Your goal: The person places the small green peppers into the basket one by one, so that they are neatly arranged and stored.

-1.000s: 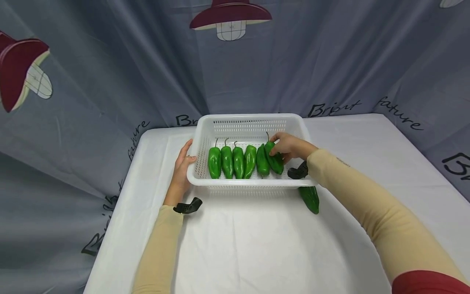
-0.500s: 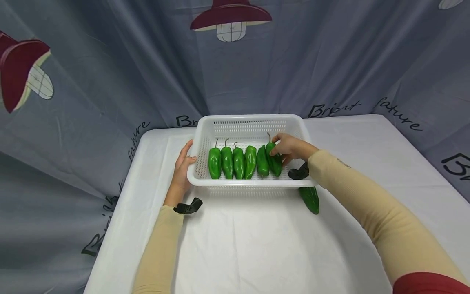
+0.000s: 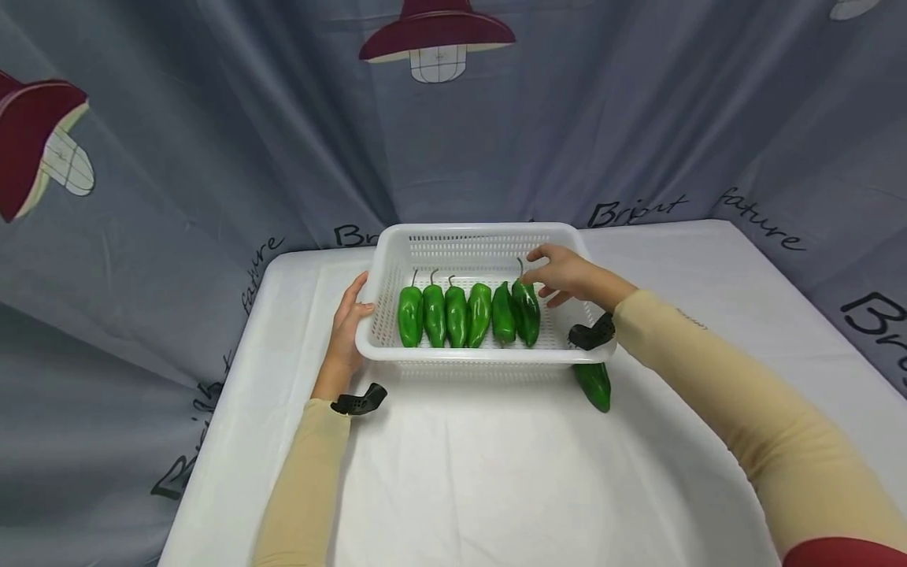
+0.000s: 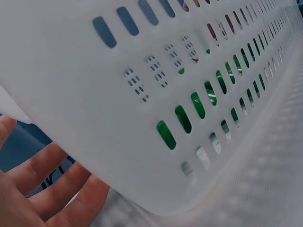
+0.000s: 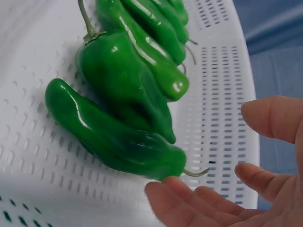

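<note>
Several green peppers (image 3: 457, 316) lie side by side in a white plastic basket (image 3: 489, 354), most with thin stems toward the far side. My right hand (image 3: 567, 274) hovers over the basket's right part, fingers spread with nothing between them. In the right wrist view its fingertips are right at the stem end of the rightmost pepper (image 5: 113, 137). My left hand (image 3: 347, 331) rests against the basket's left end, thumb at the rim and fingers extended. The left wrist view shows these fingers (image 4: 71, 189) beside the perforated wall, with green showing through the slots.
Another green pepper (image 3: 594, 387) lies on the white tablecloth (image 3: 453, 465) in front of the basket's right corner, its far end hidden beneath the rim. Behind the table hangs a grey-blue curtain (image 3: 283, 118) with printed lamps. A black wrist device (image 3: 592, 331) overlaps the basket's right rim.
My right hand has let go of the rightmost pepper and moved slightly up and right, its fingers spreading. That pepper now lies beside its neighbour. The left hand has stayed at the basket's left end.
</note>
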Demonstrator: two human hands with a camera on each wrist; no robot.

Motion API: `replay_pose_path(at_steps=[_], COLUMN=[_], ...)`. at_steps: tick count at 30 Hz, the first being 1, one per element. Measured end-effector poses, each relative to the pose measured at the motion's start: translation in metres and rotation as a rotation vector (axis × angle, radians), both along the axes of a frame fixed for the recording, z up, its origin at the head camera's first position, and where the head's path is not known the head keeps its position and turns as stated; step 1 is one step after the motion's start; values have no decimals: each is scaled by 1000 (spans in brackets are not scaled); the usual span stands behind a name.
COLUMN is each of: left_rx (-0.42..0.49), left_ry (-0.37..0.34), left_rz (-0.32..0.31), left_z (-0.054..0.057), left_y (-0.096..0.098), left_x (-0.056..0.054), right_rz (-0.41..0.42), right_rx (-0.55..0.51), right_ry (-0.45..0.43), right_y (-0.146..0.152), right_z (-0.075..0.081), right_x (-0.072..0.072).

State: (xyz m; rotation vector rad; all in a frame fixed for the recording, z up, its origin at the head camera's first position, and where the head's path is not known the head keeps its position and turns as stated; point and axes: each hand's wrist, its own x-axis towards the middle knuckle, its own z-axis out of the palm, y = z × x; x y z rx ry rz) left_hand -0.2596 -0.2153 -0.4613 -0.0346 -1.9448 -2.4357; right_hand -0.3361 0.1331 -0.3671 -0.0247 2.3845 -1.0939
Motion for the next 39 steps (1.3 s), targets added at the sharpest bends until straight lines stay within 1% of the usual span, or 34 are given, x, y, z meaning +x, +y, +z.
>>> replay_pose_path(at_steps=[2,4,8,12,15,17,20,23,26,28,33,35,39], left_rx=[-5,-7,-10,-9,-4,3,7,12,17,23,31,30,25], left_ry=[6,16,37,51,56,58,60,65,72,75,75,75,78], left_rz=[8,18,37,51,60,61,66,69,70,71,76,76,71], left_z=[0,0,1,0,0,-1,-1,-1,-1,-1,-1,-1,0], left_y=[0,0,1,2,2,2,1,2,2,2,1,1,2], left_x=[1,1,1,0,-1,-1,0,0,0,0,0,0,0], right_rz=[8,-4,-62,-113,-150,-172,-197,-210,-202,-181,-118,-93,-49], right_rx=[-14,-32,-72,-119,-134,-135,-141,-156,-158,-146,-126,-134,-157], right_ry=[23,58,139,214,240,233,197,142,86,58,6,-18,-37], right_y=[2,6,21,44,65,79,99,116,130,136,139,138,134], right_z=[5,10,25,38,41,39,31,18,3,-8,-35,-46,-59], right_x=[3,6,13,21,24,26,31,37,44,50,66,72,81])
